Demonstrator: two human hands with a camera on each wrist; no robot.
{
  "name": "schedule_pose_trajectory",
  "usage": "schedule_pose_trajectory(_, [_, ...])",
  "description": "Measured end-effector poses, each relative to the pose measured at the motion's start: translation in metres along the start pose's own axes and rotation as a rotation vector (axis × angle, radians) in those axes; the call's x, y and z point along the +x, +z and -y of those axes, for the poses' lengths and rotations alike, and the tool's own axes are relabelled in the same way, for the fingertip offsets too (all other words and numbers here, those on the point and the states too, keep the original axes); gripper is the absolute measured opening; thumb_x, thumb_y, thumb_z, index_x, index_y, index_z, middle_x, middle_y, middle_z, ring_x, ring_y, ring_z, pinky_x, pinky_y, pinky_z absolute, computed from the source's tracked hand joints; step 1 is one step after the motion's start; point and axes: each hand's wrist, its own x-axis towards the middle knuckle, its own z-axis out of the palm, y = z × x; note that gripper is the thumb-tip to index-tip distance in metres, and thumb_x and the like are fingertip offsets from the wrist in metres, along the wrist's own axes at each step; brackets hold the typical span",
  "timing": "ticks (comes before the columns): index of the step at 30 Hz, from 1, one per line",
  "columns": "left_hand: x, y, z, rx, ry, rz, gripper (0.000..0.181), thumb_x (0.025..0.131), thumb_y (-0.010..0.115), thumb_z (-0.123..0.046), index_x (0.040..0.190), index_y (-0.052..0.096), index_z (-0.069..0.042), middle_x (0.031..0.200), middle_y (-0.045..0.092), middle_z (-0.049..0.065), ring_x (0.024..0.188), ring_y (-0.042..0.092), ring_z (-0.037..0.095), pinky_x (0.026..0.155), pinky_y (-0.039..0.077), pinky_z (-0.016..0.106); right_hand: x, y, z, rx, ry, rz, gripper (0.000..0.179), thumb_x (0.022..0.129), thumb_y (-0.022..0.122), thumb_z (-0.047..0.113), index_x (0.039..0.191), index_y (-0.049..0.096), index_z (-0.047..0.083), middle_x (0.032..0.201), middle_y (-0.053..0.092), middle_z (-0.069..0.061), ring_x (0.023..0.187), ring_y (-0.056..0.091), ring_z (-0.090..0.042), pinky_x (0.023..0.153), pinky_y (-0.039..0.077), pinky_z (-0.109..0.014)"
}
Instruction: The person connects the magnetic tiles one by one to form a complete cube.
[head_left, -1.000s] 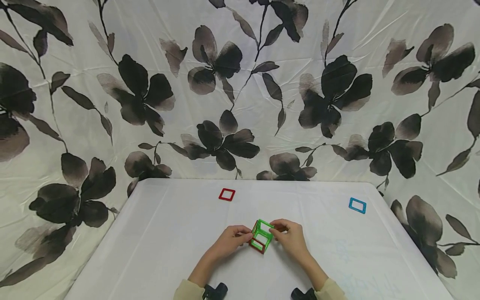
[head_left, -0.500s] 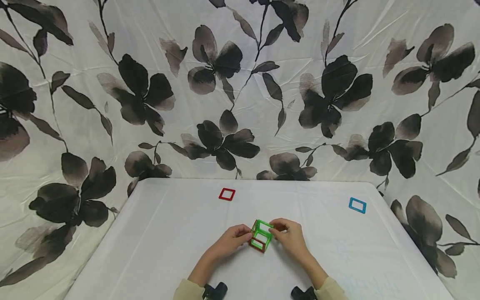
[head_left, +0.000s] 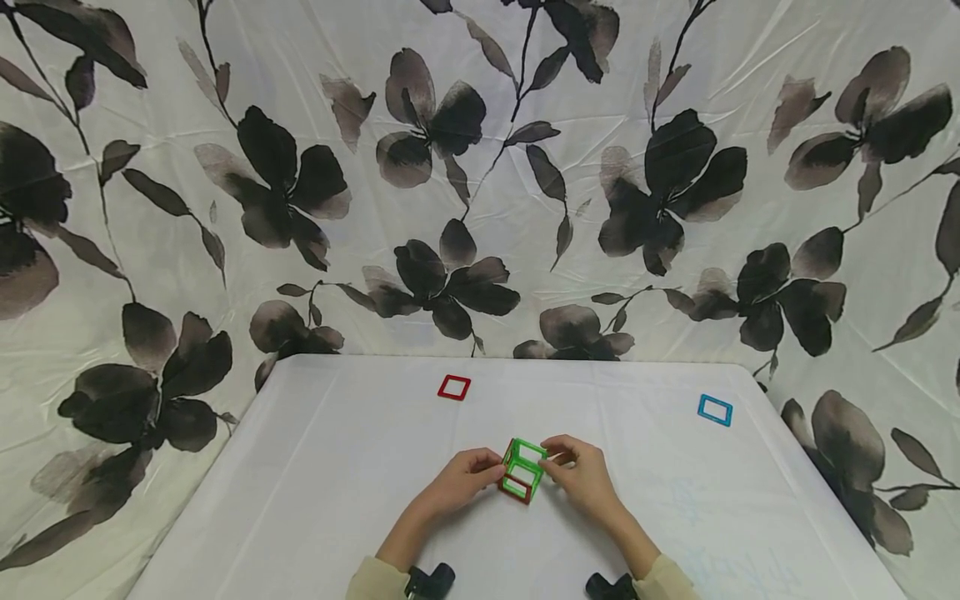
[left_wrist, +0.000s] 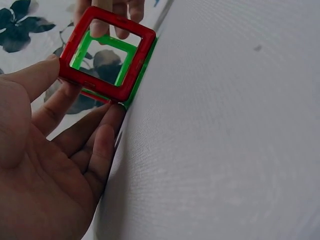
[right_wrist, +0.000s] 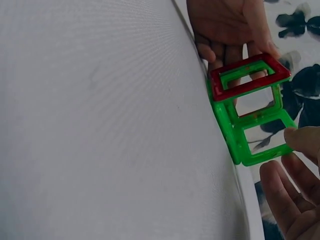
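Note:
A small open box of square magnetic tiles (head_left: 527,467), red and green frames joined at their edges, stands on the white table between the two hands. On its left side my left hand (head_left: 459,483) pinches it; in the left wrist view the thumb is at the corner of a red tile (left_wrist: 92,84), other fingers behind and below. From the right, my right hand (head_left: 581,475) holds the edge of a green tile (right_wrist: 265,156) that leans outward from the box in the right wrist view. The thumb overlaps that tile's edge, with fingertips just beyond it.
A loose red square tile (head_left: 452,398) lies flat toward the back of the table (head_left: 315,467). Farther right lies a blue square tile (head_left: 715,421). A floral cloth (head_left: 555,233) hangs behind the table's back edge. Each wrist wears a black device.
The right hand's fingertips have shifted slightly at the green tile's edge. The left hand and the tile box stay almost in place.

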Motion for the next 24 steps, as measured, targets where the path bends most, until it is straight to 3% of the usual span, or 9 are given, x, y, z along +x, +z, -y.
schedule_pose_trajectory(9, [-0.005, 0.001, -0.013, 0.035, 0.001, 0.004, 0.022, 0.099, 0.059, -0.017, 0.106, 0.066, 0.003, 0.097, 0.067, 0.008, 0.093, 0.060, 0.019, 0.083, 0.046, 0.034, 0.002, 0.002, 0.000, 0.008, -0.012, -0.001, 0.016, 0.083, 0.073, -0.001, 0.094, 0.071, 0.010, 0.085, 0.068, 0.000, 0.070, 0.064, -0.013, 0.055, 0.053, -0.027])
schedule_pose_trajectory(15, [-0.001, 0.002, -0.002, 0.046, -0.015, -0.063, 0.025, 0.099, 0.059, -0.023, 0.114, 0.059, -0.003, 0.107, 0.062, 0.007, 0.089, 0.062, 0.021, 0.075, 0.048, 0.033, 0.005, 0.002, 0.000, -0.014, -0.010, 0.013, 0.014, 0.084, 0.073, 0.000, 0.094, 0.071, 0.010, 0.085, 0.068, -0.001, 0.070, 0.064, -0.013, 0.055, 0.053, -0.027])
schedule_pose_trajectory(20, [0.000, 0.001, 0.003, 0.016, -0.007, -0.041, 0.050, 0.092, 0.069, -0.025, 0.136, 0.051, -0.008, 0.133, 0.053, 0.010, 0.091, 0.064, 0.018, 0.077, 0.050, 0.033, 0.007, 0.002, 0.002, -0.018, -0.004, 0.030, 0.013, 0.085, 0.073, 0.002, 0.095, 0.071, 0.010, 0.085, 0.069, -0.001, 0.069, 0.063, -0.013, 0.054, 0.052, -0.027])
schedule_pose_trajectory(24, [0.000, 0.001, 0.004, 0.015, -0.007, -0.020, 0.069, 0.085, 0.078, -0.025, 0.144, 0.044, -0.011, 0.141, 0.048, 0.009, 0.091, 0.066, 0.016, 0.076, 0.052, 0.033, 0.009, 0.002, 0.002, -0.023, 0.003, 0.036, 0.013, 0.086, 0.073, 0.002, 0.096, 0.072, 0.011, 0.087, 0.069, -0.001, 0.071, 0.063, -0.013, 0.055, 0.052, -0.027])
